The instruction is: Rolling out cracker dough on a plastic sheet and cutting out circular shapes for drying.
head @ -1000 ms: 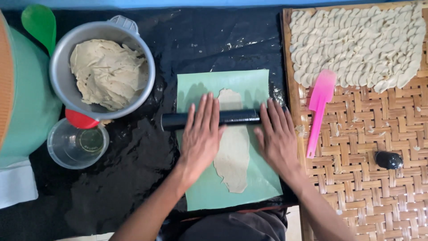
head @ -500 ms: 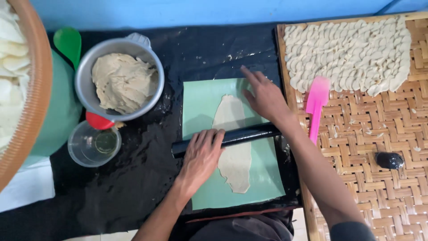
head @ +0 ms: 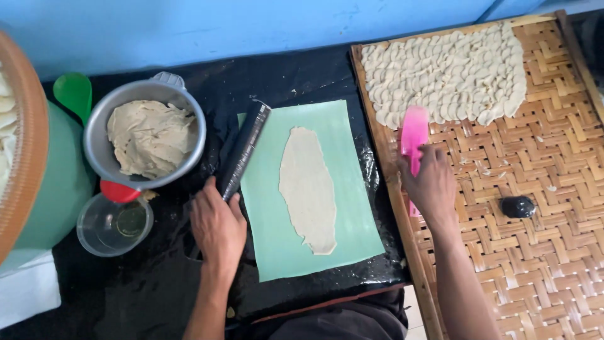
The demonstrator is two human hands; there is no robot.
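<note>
Black surface (head: 157,296): rolling has stopped, flat dough (head: 308,189) lies bare on the green mat (head: 352,208).
Left hand (head: 217,226) now grips the parked rolling pin (head: 244,151); right hand (head: 431,186) grasps the pink scraper (head: 413,135).

No package, label, sign or screen shows anywhere in this view, from twelve o'clock round to six o'clock.
</note>
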